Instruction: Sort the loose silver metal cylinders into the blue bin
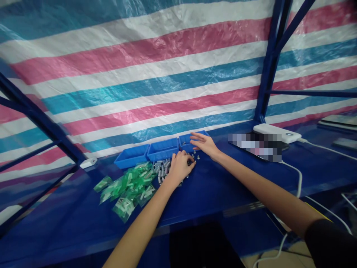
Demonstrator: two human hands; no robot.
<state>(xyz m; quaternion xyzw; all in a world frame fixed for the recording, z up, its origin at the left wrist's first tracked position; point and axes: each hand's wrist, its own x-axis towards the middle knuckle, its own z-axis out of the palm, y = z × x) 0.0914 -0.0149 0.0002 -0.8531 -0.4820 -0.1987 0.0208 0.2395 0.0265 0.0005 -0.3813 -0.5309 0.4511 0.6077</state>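
Observation:
My left hand rests curled on the blue bench beside a heap of small grey metal parts; its fingertips pinch at something small that I cannot make out. My right hand reaches forward with fingers stretched out, touching the front edge of the rightmost blue tray. A few loose small parts lie between the two hands. A pile of small green plastic bags lies left of the metal parts.
Two more blue trays stand in a row at the back. A white power bank with a white cable, a white adapter, blue frame posts and a striped tarp surround the bench.

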